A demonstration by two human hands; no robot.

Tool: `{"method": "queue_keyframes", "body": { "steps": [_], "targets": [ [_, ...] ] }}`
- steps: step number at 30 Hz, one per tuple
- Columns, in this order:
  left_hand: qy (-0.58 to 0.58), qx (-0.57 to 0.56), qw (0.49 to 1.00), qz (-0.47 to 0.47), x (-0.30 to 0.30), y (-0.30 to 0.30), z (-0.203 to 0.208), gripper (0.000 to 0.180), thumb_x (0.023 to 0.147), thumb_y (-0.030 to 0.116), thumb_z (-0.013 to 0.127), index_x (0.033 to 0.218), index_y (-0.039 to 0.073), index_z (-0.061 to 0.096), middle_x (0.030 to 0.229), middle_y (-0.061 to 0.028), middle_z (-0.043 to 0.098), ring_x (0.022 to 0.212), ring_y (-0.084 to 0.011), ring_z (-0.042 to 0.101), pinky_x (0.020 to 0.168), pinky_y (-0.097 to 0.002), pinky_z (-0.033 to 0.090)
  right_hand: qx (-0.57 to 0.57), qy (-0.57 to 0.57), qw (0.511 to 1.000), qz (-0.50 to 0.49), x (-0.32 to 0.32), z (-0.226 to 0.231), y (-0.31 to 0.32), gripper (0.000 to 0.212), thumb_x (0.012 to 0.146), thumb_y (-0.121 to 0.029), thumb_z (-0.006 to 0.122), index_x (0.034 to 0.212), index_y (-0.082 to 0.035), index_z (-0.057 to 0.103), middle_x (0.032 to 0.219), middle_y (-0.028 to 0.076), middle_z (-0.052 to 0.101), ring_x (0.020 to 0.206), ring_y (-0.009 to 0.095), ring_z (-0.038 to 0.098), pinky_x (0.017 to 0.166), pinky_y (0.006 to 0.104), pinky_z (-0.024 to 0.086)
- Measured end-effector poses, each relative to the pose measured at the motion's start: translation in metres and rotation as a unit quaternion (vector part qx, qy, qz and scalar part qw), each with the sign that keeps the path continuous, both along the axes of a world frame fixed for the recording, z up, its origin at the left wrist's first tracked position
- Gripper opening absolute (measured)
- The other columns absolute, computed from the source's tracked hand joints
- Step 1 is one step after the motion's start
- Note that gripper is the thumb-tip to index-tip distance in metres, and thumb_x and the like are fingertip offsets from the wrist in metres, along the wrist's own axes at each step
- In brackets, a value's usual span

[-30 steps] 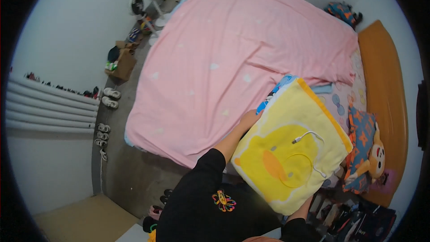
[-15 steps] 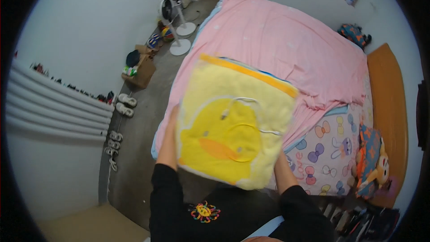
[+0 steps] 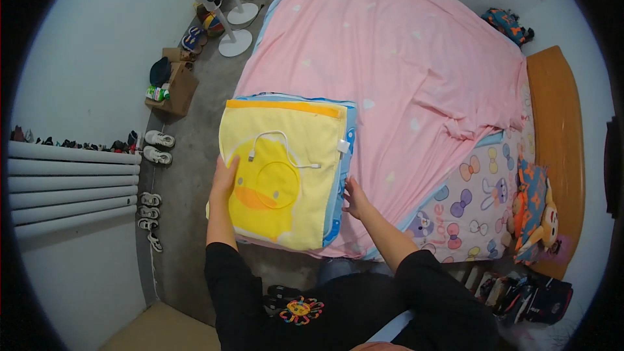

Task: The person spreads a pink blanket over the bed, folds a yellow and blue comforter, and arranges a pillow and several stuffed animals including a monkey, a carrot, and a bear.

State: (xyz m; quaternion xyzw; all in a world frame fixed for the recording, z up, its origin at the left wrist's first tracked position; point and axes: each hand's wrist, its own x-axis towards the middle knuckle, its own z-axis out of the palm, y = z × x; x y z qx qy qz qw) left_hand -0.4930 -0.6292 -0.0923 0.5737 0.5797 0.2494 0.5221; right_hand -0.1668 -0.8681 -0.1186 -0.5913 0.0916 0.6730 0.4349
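A folded yellow blanket (image 3: 315, 208) with a duck face lies at the near left corner of the bed. Blue patterned cloth (image 3: 338, 211) shows beneath it along the right and far edges. On top rests a short white charging cable (image 3: 284, 136), bent in a curve. My left hand (image 3: 224, 181) grips the left edge of the blanket, part of its fingers hidden. Just beside the right edge of the stack is my right hand (image 3: 357, 200), open with fingers apart and nothing in it.
A pink sheet (image 3: 390, 84) covers most of the bed, rumpled near the wooden headboard (image 3: 559, 156). Two white fans (image 3: 235, 43), a cardboard box (image 3: 175, 91) and several shoes (image 3: 158, 155) stand along the left wall by a radiator (image 3: 75, 188). A plush toy (image 3: 546, 224) lies by the headboard.
The folded stack has come down and left from in front of me onto the bed. My right hand has let go of its right side. The cable stays on top.
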Motion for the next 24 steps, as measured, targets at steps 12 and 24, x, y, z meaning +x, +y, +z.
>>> {"method": "queue_keyframes", "body": {
  "steps": [12,24],
  "targets": [
    [0.401,0.219,0.889,0.012,0.083,-0.062,0.049,0.078,0.081,0.044,0.061,0.141,0.007,0.027,0.146,-0.0162,0.028,0.135,-0.0328,0.026,0.103,-0.0537,0.025,0.092,-0.066,0.988,0.101,-0.01,0.05,-0.022,0.084,0.082,-0.07,0.04,0.145,-0.017,0.023,0.151,0.004,0.022,0.137,0.029,0.02,0.104,0.0572,0.018],
    [0.427,0.134,0.89,-0.088,0.212,-0.159,0.064,0.086,0.084,0.057,0.048,0.146,0.009,0.015,0.152,-0.0171,0.004,0.14,-0.0367,0.001,0.103,-0.0656,0.007,-0.027,-0.127,0.988,0.081,0.122,-0.001,-0.194,0.073,0.082,-0.061,0.05,0.138,-0.015,0.038,0.142,0.005,0.037,0.126,0.025,0.037,0.094,0.0521,0.03]
  ]
}}
